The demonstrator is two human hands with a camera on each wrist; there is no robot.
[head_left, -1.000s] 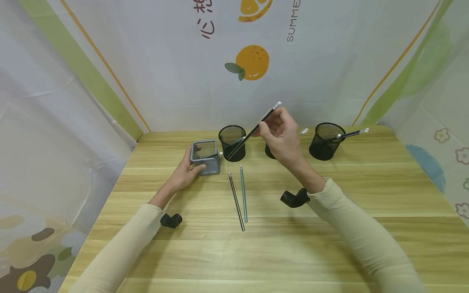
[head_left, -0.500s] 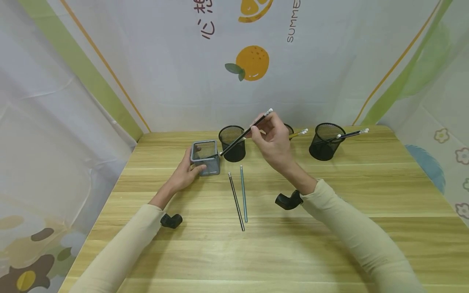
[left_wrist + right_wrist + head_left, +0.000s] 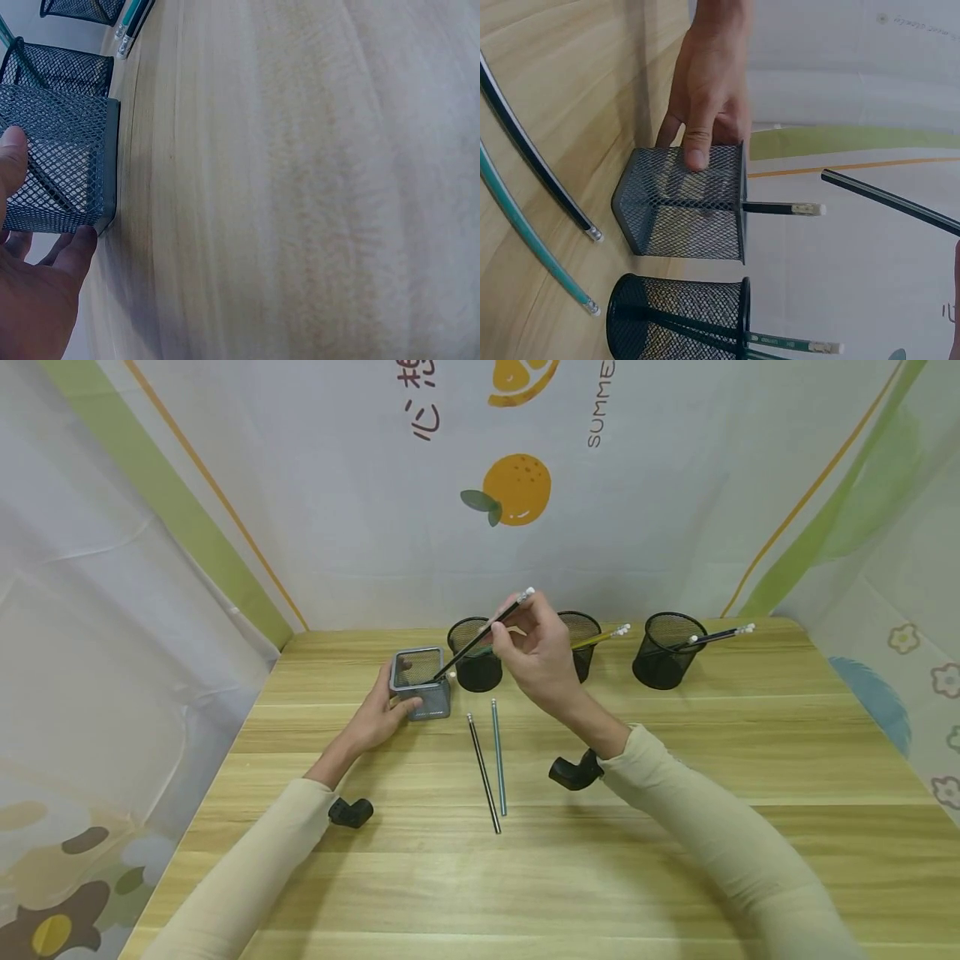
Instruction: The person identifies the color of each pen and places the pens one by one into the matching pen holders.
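My left hand [image 3: 373,717] holds the grey square mesh pencil holder [image 3: 430,703], thumb on its near face and fingers round its side. One black pencil [image 3: 772,208] with a white eraser stands inside it, leaning out. My right hand [image 3: 546,656] pinches another black pencil [image 3: 474,645], tilted with its eraser end up and to the right. In the right wrist view, that pencil's lower end hangs apart from the holder's opening. On the table in front lie a black pencil [image 3: 483,772] and a teal pencil [image 3: 499,760], side by side.
Right of the square holder stands a round black mesh cup [image 3: 480,675] with green pencils. Farther right are a cup [image 3: 579,627] with yellow pencils and a cup [image 3: 660,668] with dark pencils. A printed curtain [image 3: 360,527] hangs behind the table.
My right hand has moved left with the black pencil, bringing its lower end from in front of the round cup to over the square holder. The left hand has stayed put.
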